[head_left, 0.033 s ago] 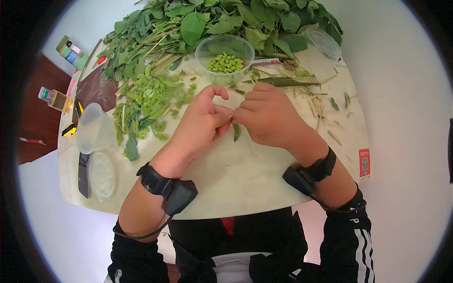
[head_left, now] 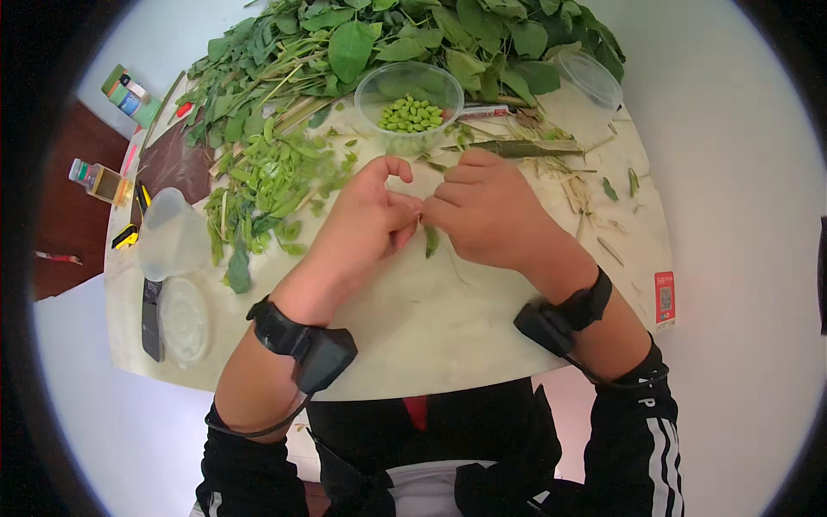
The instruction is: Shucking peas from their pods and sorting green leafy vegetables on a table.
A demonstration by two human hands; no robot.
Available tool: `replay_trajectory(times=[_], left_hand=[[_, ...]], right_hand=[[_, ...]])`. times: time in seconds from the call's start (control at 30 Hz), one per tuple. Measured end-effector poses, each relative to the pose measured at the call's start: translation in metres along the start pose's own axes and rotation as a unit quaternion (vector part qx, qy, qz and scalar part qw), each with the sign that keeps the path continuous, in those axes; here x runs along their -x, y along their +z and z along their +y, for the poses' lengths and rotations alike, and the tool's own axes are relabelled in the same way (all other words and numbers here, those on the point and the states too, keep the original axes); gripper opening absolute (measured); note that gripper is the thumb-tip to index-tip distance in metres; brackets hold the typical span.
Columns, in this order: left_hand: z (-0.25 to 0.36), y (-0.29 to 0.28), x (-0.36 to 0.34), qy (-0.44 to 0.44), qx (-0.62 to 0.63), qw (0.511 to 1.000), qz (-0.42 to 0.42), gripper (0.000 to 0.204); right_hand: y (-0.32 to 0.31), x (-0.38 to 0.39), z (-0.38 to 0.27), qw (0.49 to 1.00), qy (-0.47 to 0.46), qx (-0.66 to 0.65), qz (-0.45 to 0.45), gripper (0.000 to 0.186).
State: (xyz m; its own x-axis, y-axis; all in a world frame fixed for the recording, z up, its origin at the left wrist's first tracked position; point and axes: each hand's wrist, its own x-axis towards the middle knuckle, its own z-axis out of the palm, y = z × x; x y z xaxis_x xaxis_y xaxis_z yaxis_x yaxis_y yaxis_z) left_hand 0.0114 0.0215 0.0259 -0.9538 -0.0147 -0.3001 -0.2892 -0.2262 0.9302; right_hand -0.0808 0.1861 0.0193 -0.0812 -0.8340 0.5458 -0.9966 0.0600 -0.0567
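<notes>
My left hand and my right hand meet over the middle of the table, fingertips touching. The left hand's thumb pinches inward while its index finger curls loosely above. The right hand has its fingers folded, with thumb and index closed at the meeting point. Just below the fingertips a green soybean pod shows, its upper end hidden by the fingers. Beyond the hands stands a clear round tub holding shelled green beans. A heap of green pods lies to the left of my left hand.
Leafy bean stalks cover the table's far side. At left are an empty clear tub, a lid, a dark slim device, a yellow-black cutter and a bottle. Another lid is far right, near scattered stalk scraps.
My hands have shifted by a hair at the meeting fingertips. Everything else stays as it was.
</notes>
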Motion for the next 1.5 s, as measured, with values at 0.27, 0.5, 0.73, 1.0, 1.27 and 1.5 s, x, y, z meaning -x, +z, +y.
replay_trajectory(times=[0.27,0.5,0.73,1.0,1.27,1.5], left_hand=[[0.006,0.004,0.0,0.051,0.039,0.998,0.024,0.02],[-0.004,0.003,-0.002,0.107,-0.012,0.994,-0.007,0.021],[-0.004,0.006,-0.001,0.139,0.016,0.99,-0.035,0.022],[-0.007,-0.016,-0.012,0.249,0.137,0.954,0.096,0.025],[0.012,-0.043,-0.012,0.198,0.18,0.903,0.336,0.039],[0.003,-0.018,-0.006,0.347,-0.122,0.905,0.212,0.034]], right_hand=[[-0.002,0.0,0.005,0.998,0.034,0.056,-0.006,0.004],[-0.01,-0.001,-0.003,0.994,0.07,0.01,-0.086,0.007],[-0.017,-0.003,-0.007,0.987,0.12,-0.08,-0.064,0.013],[-0.021,0.0,-0.003,0.975,0.154,-0.111,-0.117,0.017],[-0.004,0.002,-0.006,0.959,0.175,-0.223,-0.001,0.014],[-0.005,0.003,-0.005,0.96,0.172,-0.216,0.046,0.016]])
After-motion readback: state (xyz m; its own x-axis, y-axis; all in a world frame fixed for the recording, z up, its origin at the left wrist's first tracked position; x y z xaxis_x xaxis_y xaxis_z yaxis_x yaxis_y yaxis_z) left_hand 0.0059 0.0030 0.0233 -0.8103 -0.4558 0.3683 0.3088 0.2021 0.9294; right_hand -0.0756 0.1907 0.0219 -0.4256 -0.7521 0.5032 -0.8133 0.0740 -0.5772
